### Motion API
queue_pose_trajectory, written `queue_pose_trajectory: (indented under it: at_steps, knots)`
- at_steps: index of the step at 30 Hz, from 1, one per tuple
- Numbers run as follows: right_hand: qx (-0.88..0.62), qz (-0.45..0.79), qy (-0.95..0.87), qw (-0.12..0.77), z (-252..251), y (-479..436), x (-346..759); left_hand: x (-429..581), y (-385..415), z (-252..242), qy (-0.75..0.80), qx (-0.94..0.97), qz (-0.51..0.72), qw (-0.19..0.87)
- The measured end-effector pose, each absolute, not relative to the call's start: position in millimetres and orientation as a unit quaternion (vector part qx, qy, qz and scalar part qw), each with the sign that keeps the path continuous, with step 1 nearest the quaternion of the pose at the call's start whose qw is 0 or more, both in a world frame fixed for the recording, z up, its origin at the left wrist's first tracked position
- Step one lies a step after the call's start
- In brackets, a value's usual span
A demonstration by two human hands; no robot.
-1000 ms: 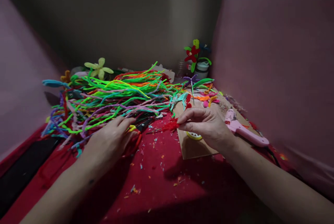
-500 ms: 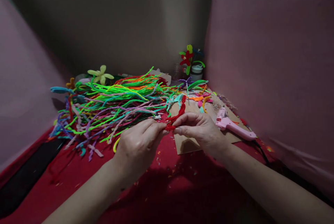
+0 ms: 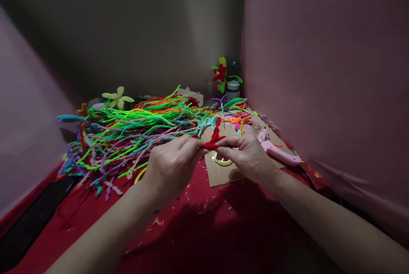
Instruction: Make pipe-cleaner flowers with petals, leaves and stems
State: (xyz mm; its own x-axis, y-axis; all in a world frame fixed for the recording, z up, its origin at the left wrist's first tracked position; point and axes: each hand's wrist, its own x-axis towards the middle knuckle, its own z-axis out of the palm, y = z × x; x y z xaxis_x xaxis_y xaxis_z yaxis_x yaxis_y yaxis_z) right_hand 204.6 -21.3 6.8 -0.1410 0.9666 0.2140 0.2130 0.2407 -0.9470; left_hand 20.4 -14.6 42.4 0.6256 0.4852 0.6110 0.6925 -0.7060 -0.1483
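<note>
A red fuzzy pipe-cleaner piece point(image 3: 213, 142) is stretched between my two hands, with one part of it pointing up. My left hand point(image 3: 174, 163) pinches its left end, and my right hand point(image 3: 247, 157) pinches its right end. Below the piece, a yellow ring-like item point(image 3: 223, 162) lies on a brown cardboard sheet point(image 3: 223, 176). The fingertips hide the ends of the red piece.
A big pile of colourful pipe cleaners point(image 3: 137, 125) covers the left and middle of the red cloth point(image 3: 159, 244). A pink glue gun point(image 3: 281, 152) rests at the right. Behind stand pipe-cleaner flowers point(image 3: 220, 72) and a lidded bottle point(image 3: 233, 88). A black object point(image 3: 35, 210) lies far left.
The view has shifted, so the scene sits further left. The red piece is now drawn flatter between my fingers, and the yellow ring-like item shows beneath it.
</note>
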Motion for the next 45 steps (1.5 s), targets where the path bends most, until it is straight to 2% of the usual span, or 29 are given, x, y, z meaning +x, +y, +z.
queue_pose_trajectory:
  at_steps: [8,10,14,17,20,29,40,45]
  knots:
    - [-0.467,0.428,-0.597,0.492,5,-25,201,27,-18,39,-0.274,-0.884,-0.316,0.209]
    - [-0.466,0.433,-0.587,0.501,5,-23,203,26,-15,41,-0.292,-0.884,-0.337,0.143]
    - [-0.456,0.459,-0.519,0.559,1,-15,210,19,9,40,-0.423,-0.826,-0.371,-0.018]
    - [-0.43,0.478,-0.466,0.608,-5,-9,213,17,35,29,-0.475,-0.836,-0.259,-0.092]
    - [-0.419,0.488,-0.431,0.633,-10,-6,213,24,51,15,-0.484,-0.861,-0.153,-0.03]
    - [-0.423,0.493,-0.413,0.638,-14,-5,214,60,48,-7,-0.521,-0.847,-0.037,0.101]
    - [-0.426,0.515,-0.383,0.638,-13,-5,217,63,58,-17,-0.521,-0.846,-0.043,0.101]
    - [-0.423,0.532,-0.359,0.64,-15,-5,219,51,59,5,-0.53,-0.837,-0.082,0.103]
